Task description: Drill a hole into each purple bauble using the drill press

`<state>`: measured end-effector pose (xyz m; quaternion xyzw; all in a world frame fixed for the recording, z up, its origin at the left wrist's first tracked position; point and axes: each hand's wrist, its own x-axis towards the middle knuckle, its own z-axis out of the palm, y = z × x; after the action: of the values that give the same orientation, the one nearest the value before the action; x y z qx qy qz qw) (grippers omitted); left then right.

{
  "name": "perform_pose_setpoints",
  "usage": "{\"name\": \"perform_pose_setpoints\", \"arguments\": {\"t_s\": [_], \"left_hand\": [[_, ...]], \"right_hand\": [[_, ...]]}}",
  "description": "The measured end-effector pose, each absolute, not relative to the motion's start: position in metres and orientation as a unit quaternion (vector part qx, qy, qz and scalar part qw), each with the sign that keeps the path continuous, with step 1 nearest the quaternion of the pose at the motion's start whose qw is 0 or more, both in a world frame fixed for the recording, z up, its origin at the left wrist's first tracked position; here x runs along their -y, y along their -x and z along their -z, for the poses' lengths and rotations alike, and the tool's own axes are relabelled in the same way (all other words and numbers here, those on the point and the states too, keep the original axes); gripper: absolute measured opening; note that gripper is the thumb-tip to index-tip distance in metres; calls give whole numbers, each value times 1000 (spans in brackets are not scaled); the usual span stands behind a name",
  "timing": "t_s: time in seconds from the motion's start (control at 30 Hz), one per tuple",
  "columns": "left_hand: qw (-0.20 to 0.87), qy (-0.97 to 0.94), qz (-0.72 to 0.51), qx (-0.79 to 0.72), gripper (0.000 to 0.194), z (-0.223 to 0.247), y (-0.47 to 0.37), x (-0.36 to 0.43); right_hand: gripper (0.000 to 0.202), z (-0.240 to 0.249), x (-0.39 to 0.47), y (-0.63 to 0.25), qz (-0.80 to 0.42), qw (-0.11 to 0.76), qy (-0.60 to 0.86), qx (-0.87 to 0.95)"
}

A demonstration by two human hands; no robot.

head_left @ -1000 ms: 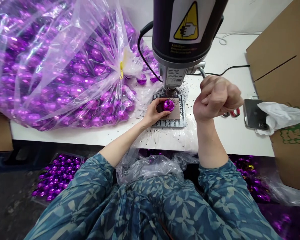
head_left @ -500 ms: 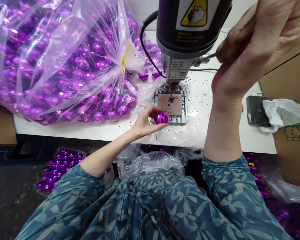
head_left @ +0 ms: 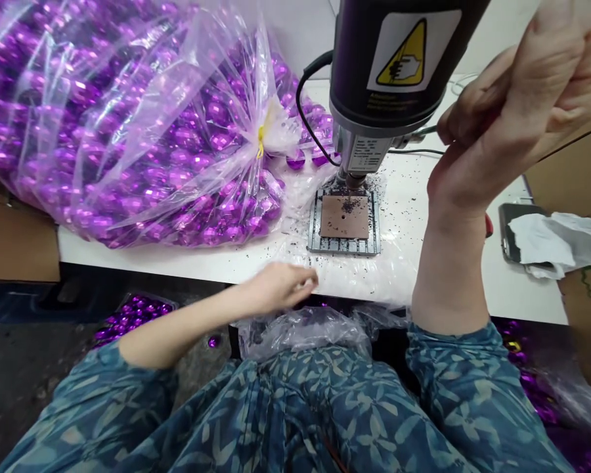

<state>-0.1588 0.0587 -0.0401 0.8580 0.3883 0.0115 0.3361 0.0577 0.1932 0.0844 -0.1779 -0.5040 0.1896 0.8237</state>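
My right hand (head_left: pixel 517 112) is raised at the upper right, its fingers closed around the feed lever (head_left: pixel 426 131) of a small drill press (head_left: pixel 408 66). Beneath the chuck (head_left: pixel 355 181), a brown square board (head_left: pixel 345 217) with a small hole lies on the slotted metal base (head_left: pixel 343 246), sprinkled with dark shavings. My left hand (head_left: pixel 288 287) is at the table's front edge, over the clear plastic (head_left: pixel 315 328) at my lap. Its fingers are curled and smeared by motion, and no ball shows in them.
A big tied clear bag (head_left: pixel 152 131) of shiny purple balls fills the left of the white table (head_left: pixel 177 266). A phone (head_left: pixel 512 226) under crumpled white plastic (head_left: pixel 546 240) lies at right, beside a cardboard box (head_left: pixel 586 309). More purple balls (head_left: pixel 138 315) sit below, left.
My left hand has moved down and toward me from the drill base; the purple ball it held is no longer visible. My right hand stays on the lever. The camera view has shifted slightly.
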Motion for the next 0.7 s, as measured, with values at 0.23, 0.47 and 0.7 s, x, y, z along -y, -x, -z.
{"name": "perform_pose_setpoints", "arguments": {"t_s": [0.23,0.47,0.7], "left_hand": [[86,-740,-96,-660,39,48,143,-244],[189,-683,-238,-664,60,99,147,-323],[216,-676,-319,-628,40,116,156,-342]], "right_hand": [[55,-83,-194,-61,-181,821,200,503],[47,-81,-187,-58,-168,819,188,515],[58,-82,-184,-54,-167,823,194,507]]}}
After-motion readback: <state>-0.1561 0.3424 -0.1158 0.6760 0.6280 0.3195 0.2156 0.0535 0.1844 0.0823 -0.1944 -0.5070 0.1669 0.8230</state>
